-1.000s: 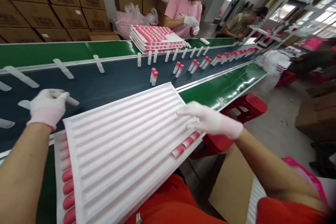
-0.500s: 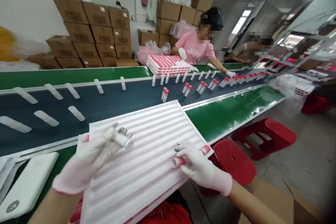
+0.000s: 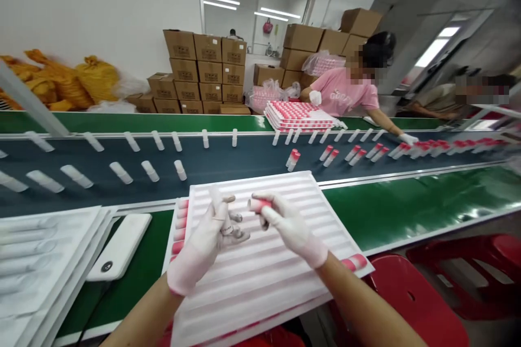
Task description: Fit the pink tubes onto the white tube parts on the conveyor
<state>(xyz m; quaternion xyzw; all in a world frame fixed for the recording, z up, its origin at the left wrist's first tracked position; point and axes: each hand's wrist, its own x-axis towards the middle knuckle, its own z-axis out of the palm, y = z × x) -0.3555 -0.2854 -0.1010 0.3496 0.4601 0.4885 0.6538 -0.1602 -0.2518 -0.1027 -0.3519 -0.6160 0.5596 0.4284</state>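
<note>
Both my hands wear white gloves. In my left hand [image 3: 201, 246] is a plain white tube [image 3: 215, 197], tilted up between thumb and fingers and partly hidden by them. My right hand [image 3: 291, 230] pinches a shorter pink-and-white tube [image 3: 256, 205] by its pink end, its pale end facing my left hand. Beneath both hands lies a white ridged tray [image 3: 252, 282]. A pink-and-white tube [image 3: 354, 262] rests in a groove at its lower right corner. Another tray lies underneath, with pink-and-white tubes [image 3: 179, 235] showing at its left edge.
A dark conveyor belt [image 3: 252, 162] carries rows of white tubes [image 3: 121, 172] and pink-topped tubes [image 3: 293, 159]. At left are stacked trays [image 3: 77, 260] and a white device [image 3: 122, 246] with a cable. Across the belt, a co-worker [image 3: 345, 89] reaches toward tubes. Red stools [image 3: 415, 298] stand right.
My view has swung left. My hands have come closer together over the tray. My right hand has lifted the pink-and-white tube from near the tray's right edge; the white tube now points upward.
</note>
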